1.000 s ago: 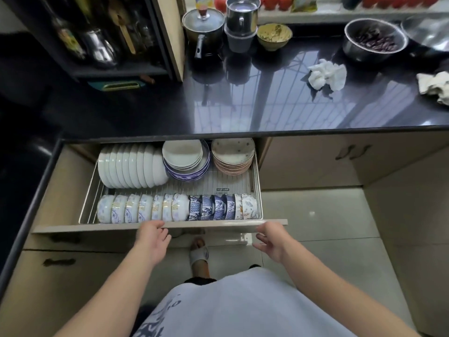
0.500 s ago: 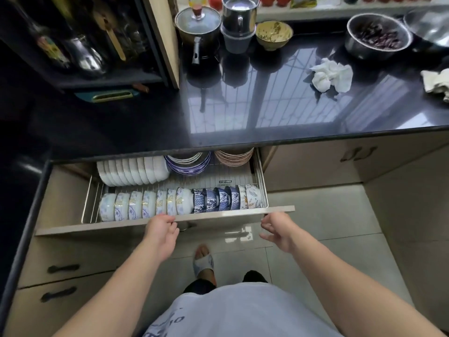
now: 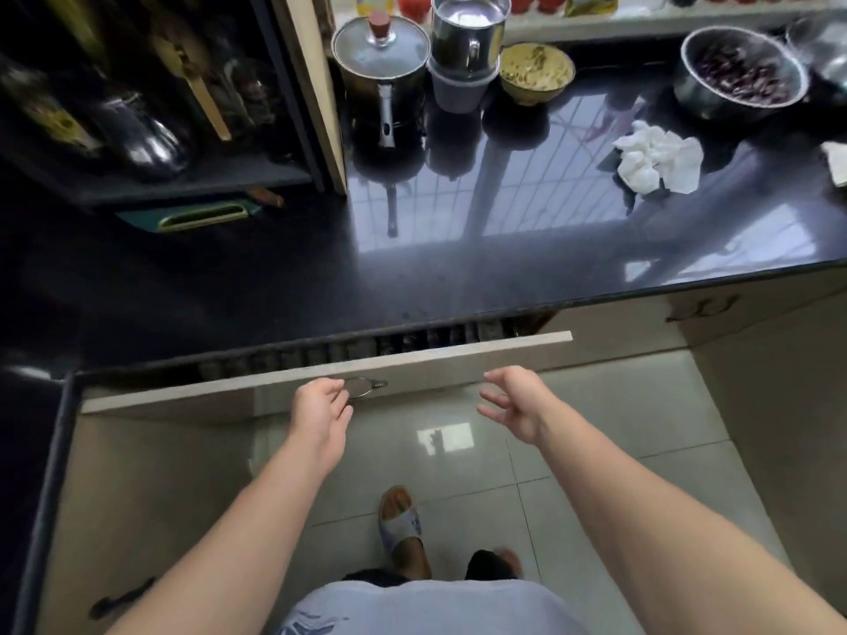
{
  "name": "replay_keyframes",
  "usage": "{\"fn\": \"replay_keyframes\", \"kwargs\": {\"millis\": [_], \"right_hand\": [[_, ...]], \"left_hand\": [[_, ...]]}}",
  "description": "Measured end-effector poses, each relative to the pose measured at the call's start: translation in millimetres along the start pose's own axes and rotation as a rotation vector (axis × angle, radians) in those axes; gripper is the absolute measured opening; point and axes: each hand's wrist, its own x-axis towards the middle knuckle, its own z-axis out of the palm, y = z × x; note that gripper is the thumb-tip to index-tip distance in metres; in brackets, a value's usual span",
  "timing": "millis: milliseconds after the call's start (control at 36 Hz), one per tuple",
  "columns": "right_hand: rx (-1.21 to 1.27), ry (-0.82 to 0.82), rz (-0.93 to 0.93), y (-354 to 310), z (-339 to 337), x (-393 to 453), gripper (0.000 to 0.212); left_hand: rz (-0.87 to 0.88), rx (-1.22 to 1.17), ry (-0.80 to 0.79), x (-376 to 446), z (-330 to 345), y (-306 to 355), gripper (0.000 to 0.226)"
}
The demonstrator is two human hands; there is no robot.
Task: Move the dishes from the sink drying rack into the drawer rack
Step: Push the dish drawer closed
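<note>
- The drawer sits almost shut under the dark countertop; only a thin slot shows between its pale front and the counter edge.
- Through that slot I can make out dim upright ribs, which I take to be the drawer rack with the dishes standing in it, though it is too dark to tell one piece from another.
- The left hand is at the metal handle on the drawer front, fingers curled toward it; whether they actually grip the handle or only press beside it I cannot tell.
- The right hand hangs just clear of the drawer front, fingers spread and loosely bent, holding nothing.
- To my eye this is the closing step: the rack looks loaded and the drawer only needs its last push home.
- That push wants to be gentle and square, I'd say, since a slam could rattle crockery standing on edge.
- No sink or drying rack is in sight, so I cannot say whether more dishes wait there.
- Further out on the counter stand a lidded pot, a steel mug, a yellow bowl, a steel bowl of dark beans and a crumpled white cloth.
- Below, one slippered foot rests on the glossy floor tiles.
</note>
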Motion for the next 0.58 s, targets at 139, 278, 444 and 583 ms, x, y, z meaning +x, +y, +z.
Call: {"fn": "replay_keyframes", "kwargs": {"millis": [139,278,444,583], "right_hand": [[0.040,0.020,0.000,-12,18,7,0.036],[0.065,0.029,-0.002,-19,22,8,0.038],[0.199,0.015,-0.033,-36,31,14,0.020],[0.306,0.013,-0.066,-53,45,23,0.043]], "left_hand": [[-0.020,-0.088,-0.007,14,6,20,0.034],[-0.048,-0.166,-0.062,19,16,33,0.021],[-0.050,-0.258,-0.137,32,31,56,0.018],[-0.041,-0.307,-0.107,42,43,57,0.025]]}}
